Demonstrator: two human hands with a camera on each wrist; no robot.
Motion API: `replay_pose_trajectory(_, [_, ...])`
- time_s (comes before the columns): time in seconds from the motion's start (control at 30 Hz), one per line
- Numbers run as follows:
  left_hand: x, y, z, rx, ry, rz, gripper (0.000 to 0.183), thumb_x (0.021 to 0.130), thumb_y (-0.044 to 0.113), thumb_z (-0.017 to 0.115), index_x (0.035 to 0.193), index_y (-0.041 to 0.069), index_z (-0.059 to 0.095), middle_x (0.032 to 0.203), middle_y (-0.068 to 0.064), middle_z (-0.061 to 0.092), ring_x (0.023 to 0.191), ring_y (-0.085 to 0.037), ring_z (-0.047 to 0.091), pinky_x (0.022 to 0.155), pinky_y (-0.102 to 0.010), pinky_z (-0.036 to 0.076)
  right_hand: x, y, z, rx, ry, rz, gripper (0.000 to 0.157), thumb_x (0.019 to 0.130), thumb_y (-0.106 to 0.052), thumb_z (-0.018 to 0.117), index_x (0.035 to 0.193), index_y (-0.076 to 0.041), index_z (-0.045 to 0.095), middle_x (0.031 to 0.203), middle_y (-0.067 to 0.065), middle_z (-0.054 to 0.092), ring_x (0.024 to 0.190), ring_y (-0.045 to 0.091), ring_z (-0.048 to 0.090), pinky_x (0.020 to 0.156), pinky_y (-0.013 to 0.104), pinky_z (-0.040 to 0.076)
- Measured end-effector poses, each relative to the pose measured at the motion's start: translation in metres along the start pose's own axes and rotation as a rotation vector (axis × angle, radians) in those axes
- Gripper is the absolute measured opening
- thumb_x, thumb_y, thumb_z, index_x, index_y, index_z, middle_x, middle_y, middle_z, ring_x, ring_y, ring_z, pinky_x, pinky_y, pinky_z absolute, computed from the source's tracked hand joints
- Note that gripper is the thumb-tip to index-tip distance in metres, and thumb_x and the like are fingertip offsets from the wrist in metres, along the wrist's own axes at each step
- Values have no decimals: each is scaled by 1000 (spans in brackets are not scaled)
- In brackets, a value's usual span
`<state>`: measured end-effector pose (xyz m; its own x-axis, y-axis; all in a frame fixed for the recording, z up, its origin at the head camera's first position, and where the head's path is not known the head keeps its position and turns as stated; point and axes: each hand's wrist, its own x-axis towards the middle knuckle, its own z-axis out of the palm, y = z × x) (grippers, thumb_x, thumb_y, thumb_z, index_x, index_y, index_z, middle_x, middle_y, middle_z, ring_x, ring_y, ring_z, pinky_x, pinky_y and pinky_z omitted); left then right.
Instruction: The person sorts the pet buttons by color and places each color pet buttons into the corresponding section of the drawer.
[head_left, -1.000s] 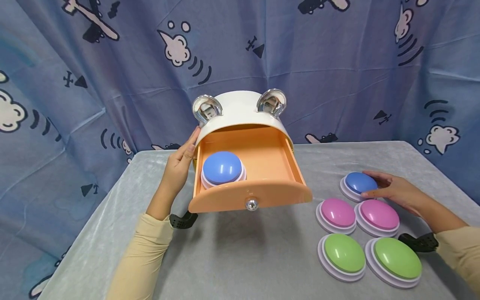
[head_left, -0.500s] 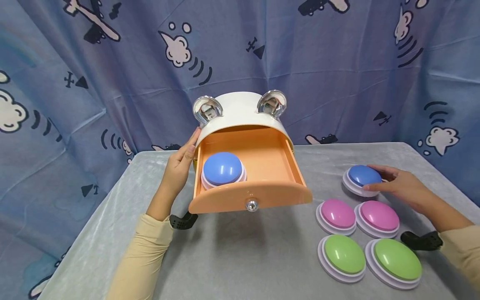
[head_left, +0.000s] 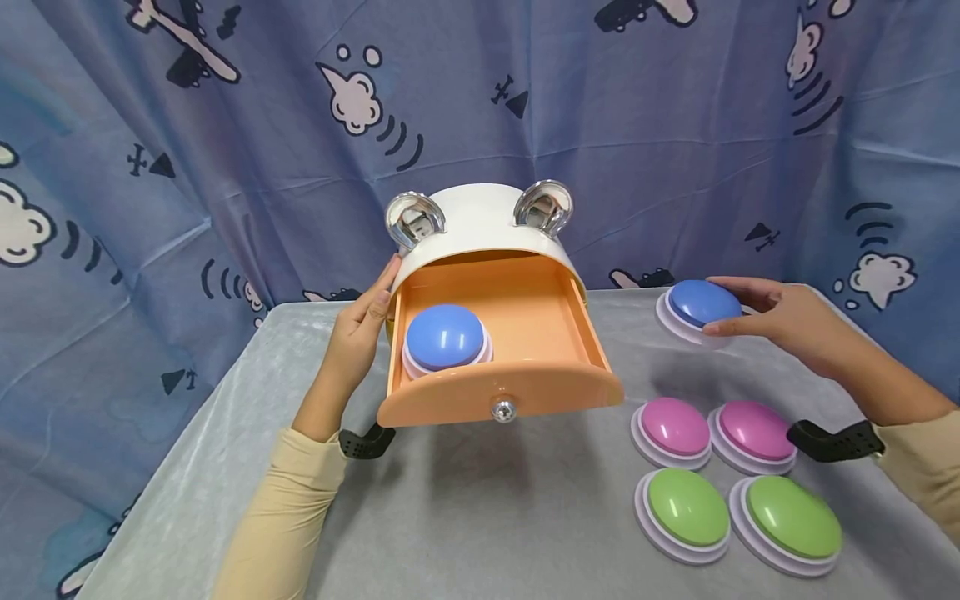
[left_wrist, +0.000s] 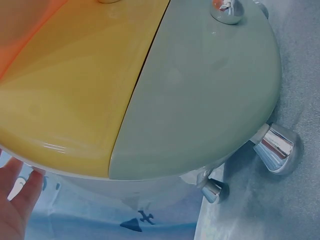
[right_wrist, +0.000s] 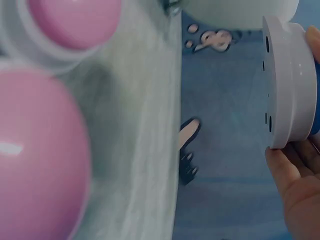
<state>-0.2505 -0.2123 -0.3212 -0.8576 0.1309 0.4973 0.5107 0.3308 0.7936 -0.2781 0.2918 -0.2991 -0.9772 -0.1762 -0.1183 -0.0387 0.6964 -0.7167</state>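
Note:
My right hand (head_left: 798, 329) pinches a blue push button (head_left: 702, 303) with a white base, raised above the table at the right. The right wrist view shows the white underside of this button (right_wrist: 287, 82) turned sideways. A small white cabinet (head_left: 480, 212) with silver ears stands mid-table. Its orange top drawer (head_left: 536, 321) is pulled out and has another blue push button (head_left: 445, 337) at its left. Against the cabinet's left side rests my left hand (head_left: 357, 333), fingers fairly straight. Below, yellow (left_wrist: 75, 100) and grey-green drawer fronts (left_wrist: 200, 90) appear in the left wrist view.
Two pink push buttons, a left one (head_left: 677, 427) and a right one (head_left: 757, 432), sit on the grey cloth table (head_left: 487, 533). Nearer stand two green ones, a left one (head_left: 688, 507) and a right one (head_left: 793, 517). A blue patterned curtain (head_left: 637, 100) hangs behind.
My right hand has lifted the blue push button off the table, then carried it up and slightly left. The left hand and the cabinet have stayed in place.

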Motion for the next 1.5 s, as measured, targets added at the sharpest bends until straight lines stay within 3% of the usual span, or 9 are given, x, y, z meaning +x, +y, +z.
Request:
replay_pose_trajectory(0.3, [0, -1, 1, -2, 0, -2, 44, 109, 25, 36, 152, 17, 40, 161, 6, 34, 150, -7, 29, 124, -28, 25, -2, -37, 7, 35, -11, -65, 82, 91, -33, 73, 157, -10, 30, 160, 27, 26, 144, 53, 26, 108, 73, 32])
replay_pose_trajectory(0.5, [0, 0, 0, 5, 1, -4, 44, 110, 25, 35, 153, 17, 40, 161, 6, 34, 150, -8, 29, 124, -29, 25, -3, -58, 10, 6, 5, -96, 78, 90, -32, 74, 155, -14, 35, 158, 22, 34, 141, 47, 36, 107, 62, 40])
replay_pose_trajectory(0.57, [0, 0, 0, 7, 1, -3, 44, 110, 25, 35, 153, 17, 40, 161, 6, 34, 150, -8, 30, 124, -29, 25, -4, -63, 10, -11, 9, -109, 76, 90, -33, 73, 155, -16, 37, 158, 21, 36, 140, 45, 39, 104, 55, 46])
replay_pose_trajectory(0.67, [0, 0, 0, 14, 0, -4, 44, 110, 25, 35, 153, 17, 40, 161, 5, 34, 150, -8, 29, 124, -29, 25, -5, -71, 10, -11, 12, -128, 74, 90, -33, 73, 154, -19, 39, 157, 18, 39, 137, 40, 43, 96, 29, 56])
replay_pose_trajectory(0.73, [0, 1, -1, 18, 2, -4, 44, 109, 25, 36, 153, 17, 40, 161, 6, 34, 150, -8, 29, 124, -29, 25, -5, -76, 11, -6, 13, -142, 72, 90, -32, 74, 153, -20, 40, 156, 16, 41, 136, 35, 45, 86, 13, 53])
replay_pose_trajectory(0.8, [0, 1, -1, 20, 3, -5, 44, 109, 26, 36, 152, 18, 40, 161, 6, 34, 150, -7, 29, 124, -29, 25, -6, -82, 12, 0, 17, -155, 71, 90, -31, 74, 153, -21, 41, 154, 14, 43, 133, 32, 47, 79, 5, 48])
replay_pose_trajectory(1.07, [0, -1, 0, 14, 1, -2, 44, 109, 25, 36, 152, 18, 40, 161, 6, 34, 150, -7, 29, 124, -28, 24, -15, -116, 18, 18, 5, -171, 73, 87, -34, 77, 151, -27, 44, 153, 12, 45, 132, 33, 51, 78, 7, 51])
replay_pose_trajectory(1.2, [0, 0, 0, 16, 2, -9, 44, 109, 26, 36, 153, 18, 40, 161, 7, 34, 150, -7, 29, 125, -29, 25, -18, -133, 24, 43, -19, -209, 70, 86, -30, 79, 148, -28, 48, 149, 8, 51, 128, 28, 53, 80, 12, 53])
replay_pose_trajectory(1.5, [0, 1, 1, 15, 5, -12, 44, 109, 26, 36, 152, 18, 40, 161, 7, 34, 150, -6, 29, 124, -29, 25, -22, -153, 43, 105, -76, -293, 66, 82, -25, 83, 142, -26, 56, 141, 3, 59, 124, 19, 59, 88, 20, 56])
